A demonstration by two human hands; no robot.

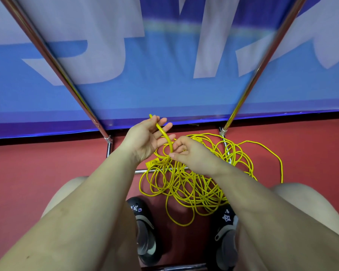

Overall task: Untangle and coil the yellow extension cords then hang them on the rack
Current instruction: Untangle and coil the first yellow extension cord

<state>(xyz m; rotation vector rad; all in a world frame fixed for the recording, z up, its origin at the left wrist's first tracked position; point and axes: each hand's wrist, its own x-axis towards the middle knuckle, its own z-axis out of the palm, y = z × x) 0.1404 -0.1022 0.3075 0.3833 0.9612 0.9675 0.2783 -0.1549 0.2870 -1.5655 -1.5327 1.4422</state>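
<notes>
The job looks barely begun. Nearly all of the cords (194, 180) lie in one loose yellow tangle on the red floor (47, 163), directly below both hands and spreading away to the right of the right hand, with one long loop trailing out farthest on that side. No finished coil shows anywhere, and nothing hangs on the rack (53, 61), whose two chrome poles rise well above and to either side of the hands; its low bars pass under the tangle.

The left hand (147, 136) is turned palm up with its fingers spread and relaxed, and a short arc of cord lies across those fingers, its free tip poking up just beyond them. The thumb seems to rest against the strand, though whether it really clamps it I cannot tell. The right hand (186, 151) is just beside the left, fingers curled, pinching the lower end of that same arc where it drops toward the heap.

My reading is that an end has been found and the first loop is about to be formed, or a strand is being worked free. What appears to be a plug or socket block (151, 163) lies just below the left wrist, part buried. Still to do: separating the cords, coiling each one, and hanging them all.
</notes>
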